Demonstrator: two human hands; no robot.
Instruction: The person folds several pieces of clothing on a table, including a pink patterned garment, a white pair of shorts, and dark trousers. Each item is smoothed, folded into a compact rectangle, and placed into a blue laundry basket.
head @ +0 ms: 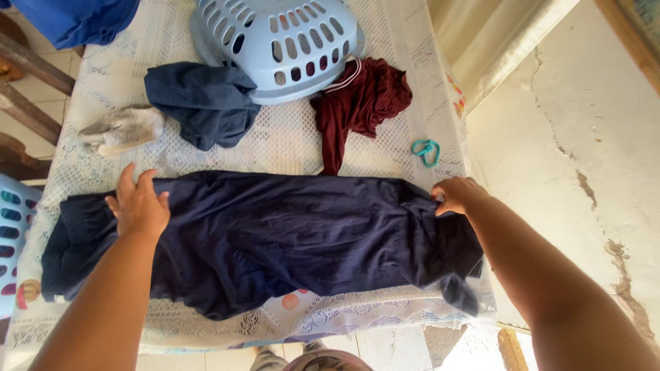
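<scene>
A dark navy garment [289, 233] lies spread lengthwise across a table covered with a white lace cloth [289, 148]. My left hand [139, 205] rests flat on the garment's upper left part, fingers apart. At the garment's upper right corner, my right hand [457, 194] pinches the fabric's edge.
An overturned pale blue laundry basket [282, 41] sits at the table's far side. Beside it lie a dark grey-blue garment [203, 99], a maroon garment [357, 99], a whitish crumpled cloth [124, 128] and a teal hair tie [426, 151]. Another basket [12, 227] shows at left; a wall is at right.
</scene>
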